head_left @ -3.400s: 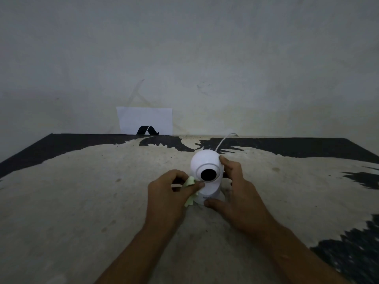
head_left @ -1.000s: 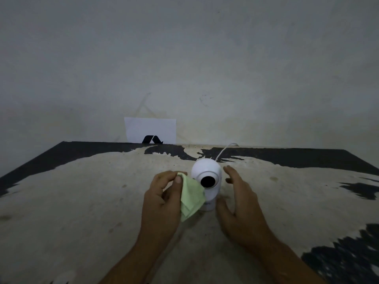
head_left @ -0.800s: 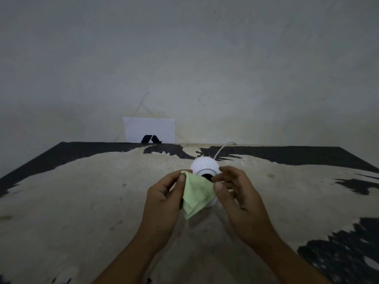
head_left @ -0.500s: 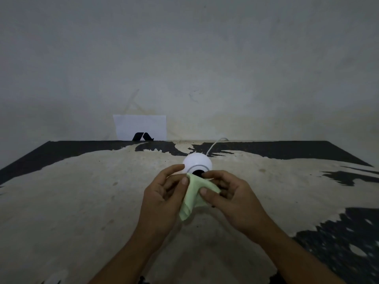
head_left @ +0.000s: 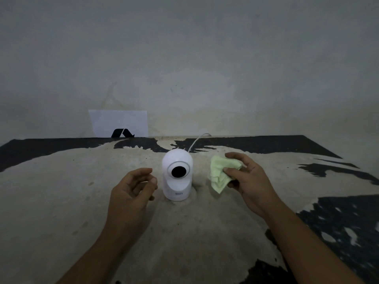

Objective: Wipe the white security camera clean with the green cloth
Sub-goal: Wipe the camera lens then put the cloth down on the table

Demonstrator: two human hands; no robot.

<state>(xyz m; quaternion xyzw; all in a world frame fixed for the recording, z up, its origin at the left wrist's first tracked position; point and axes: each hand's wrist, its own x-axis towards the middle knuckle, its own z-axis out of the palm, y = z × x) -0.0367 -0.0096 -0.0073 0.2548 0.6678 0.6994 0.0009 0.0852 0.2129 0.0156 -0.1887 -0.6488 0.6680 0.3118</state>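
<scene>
Right hand [head_left: 249, 182] clutches green cloth [head_left: 221, 174] beside camera [head_left: 178, 175]; left hand [head_left: 133, 191] loose, empty, clear gaps both sides.

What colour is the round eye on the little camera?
Black, ringed in white, on the white security camera; the head view shows it clearly.

1 head view, looking forward and down, near worn table [head_left: 61, 201], perhaps dim

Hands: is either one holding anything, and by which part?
The right hand pinches the green cloth by its bunched right edge. The left hand holds nothing.
</scene>
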